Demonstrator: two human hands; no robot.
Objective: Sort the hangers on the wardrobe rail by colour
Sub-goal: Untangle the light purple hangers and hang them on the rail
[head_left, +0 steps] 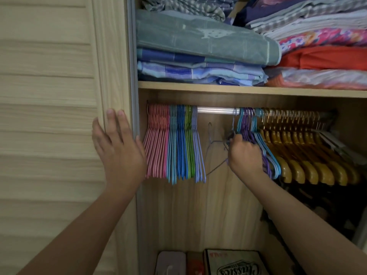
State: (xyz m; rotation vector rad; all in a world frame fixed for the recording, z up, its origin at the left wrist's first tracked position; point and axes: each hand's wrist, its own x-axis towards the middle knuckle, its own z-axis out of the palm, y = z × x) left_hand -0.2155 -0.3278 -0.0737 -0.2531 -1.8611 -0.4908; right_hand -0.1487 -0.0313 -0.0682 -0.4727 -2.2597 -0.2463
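Pale wood wardrobe [218,205] stands open, folded cloths stacked on its shelf [238,88] above a silver metal rail [215,110]. Thin wire hangers crowd the rail's left end in bands: pink hangers [156,141], light-blue hangers [172,143], dark-blue hangers [181,143], green hangers [188,143], lilac hangers [197,145]. Purple and teal mixed hangers [250,128] hang right of the bare stretch, beside yellow wooden hangers [301,147]. Left hand [119,147] lies flat, grip released, on the louvred door's edge [111,76]. Right hand [245,155] has its grip clenched around a loose lilac wire hanger [213,143] off the rail.
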